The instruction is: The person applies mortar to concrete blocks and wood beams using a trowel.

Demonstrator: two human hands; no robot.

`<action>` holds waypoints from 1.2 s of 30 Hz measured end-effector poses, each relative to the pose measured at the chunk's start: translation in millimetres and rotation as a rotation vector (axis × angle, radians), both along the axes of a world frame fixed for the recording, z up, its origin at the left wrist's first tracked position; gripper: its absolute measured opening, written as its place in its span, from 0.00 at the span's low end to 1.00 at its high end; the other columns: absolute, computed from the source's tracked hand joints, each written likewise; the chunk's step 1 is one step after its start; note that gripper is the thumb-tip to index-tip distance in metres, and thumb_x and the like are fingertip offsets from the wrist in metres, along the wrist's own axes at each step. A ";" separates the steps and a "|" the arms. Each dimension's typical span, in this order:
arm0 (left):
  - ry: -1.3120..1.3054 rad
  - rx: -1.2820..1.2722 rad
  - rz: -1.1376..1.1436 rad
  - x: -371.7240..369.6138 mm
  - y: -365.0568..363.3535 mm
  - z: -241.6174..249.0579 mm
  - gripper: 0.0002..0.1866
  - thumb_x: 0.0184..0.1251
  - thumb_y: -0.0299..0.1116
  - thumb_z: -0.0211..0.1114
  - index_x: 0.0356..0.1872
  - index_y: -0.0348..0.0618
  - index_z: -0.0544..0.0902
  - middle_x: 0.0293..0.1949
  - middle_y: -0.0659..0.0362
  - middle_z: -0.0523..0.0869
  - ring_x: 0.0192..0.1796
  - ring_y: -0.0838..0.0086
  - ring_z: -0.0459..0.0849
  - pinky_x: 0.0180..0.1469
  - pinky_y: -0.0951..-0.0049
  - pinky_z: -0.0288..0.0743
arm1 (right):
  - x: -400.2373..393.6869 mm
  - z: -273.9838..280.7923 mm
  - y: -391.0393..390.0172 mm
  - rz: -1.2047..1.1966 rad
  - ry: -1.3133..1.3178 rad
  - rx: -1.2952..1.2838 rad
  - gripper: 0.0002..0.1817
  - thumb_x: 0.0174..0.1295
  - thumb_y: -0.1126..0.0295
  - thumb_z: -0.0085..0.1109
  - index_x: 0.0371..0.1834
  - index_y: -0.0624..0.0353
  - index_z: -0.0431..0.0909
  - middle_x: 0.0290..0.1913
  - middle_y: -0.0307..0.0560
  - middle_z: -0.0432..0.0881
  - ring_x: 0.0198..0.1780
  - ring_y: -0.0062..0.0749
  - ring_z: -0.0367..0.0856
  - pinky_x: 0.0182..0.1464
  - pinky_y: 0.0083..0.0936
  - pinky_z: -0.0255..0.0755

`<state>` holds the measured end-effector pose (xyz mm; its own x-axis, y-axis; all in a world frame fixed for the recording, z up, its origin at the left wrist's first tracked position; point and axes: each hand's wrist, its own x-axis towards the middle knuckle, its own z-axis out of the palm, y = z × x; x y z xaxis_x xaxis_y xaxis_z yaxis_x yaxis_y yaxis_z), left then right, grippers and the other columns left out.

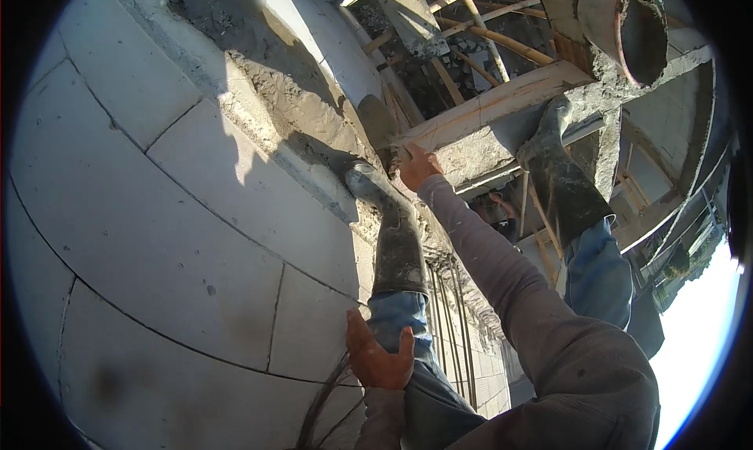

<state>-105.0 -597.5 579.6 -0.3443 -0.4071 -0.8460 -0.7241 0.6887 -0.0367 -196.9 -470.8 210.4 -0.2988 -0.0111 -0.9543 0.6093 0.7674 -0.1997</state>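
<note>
Our right sleeve (580, 356) fills the near view, slanting so that our right hand (420, 169) can get down to the corner where the grey mortar (302, 109) along the top of the block wall (212, 222) nears the beam (486, 148). Its fingers bend toward a smooth grey shape (376, 122); deep shadow falls there, so we cannot tell whether they grip anything. Our left hand (380, 356) looks empty, thumb spread away from the fingers, at the knee of our jeans (398, 313), likely to steady us as we stoop. We seem to plant our feet wide for balance: the left boot (388, 230) at the wall's edge beside the mortar, the right boot (561, 167) on the beam. Just past that boot stands a bucket (600, 22), perhaps put there to be near us. Wooden poles (514, 46) cross the gap behind the beam, probably as props, and steel rods (463, 336) run beside our left leg.
</note>
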 end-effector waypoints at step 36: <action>0.086 0.033 0.088 12.4 -27.8 -0.4 0.55 0.51 0.48 0.78 0.76 0.28 0.60 0.74 0.33 0.66 0.75 0.40 0.67 0.76 0.48 0.63 | -52.0 -93.3 -49.3 0.369 0.252 -0.019 0.21 0.69 0.56 0.60 0.51 0.60 0.66 0.47 0.72 0.84 0.50 0.67 0.85 0.53 0.55 0.79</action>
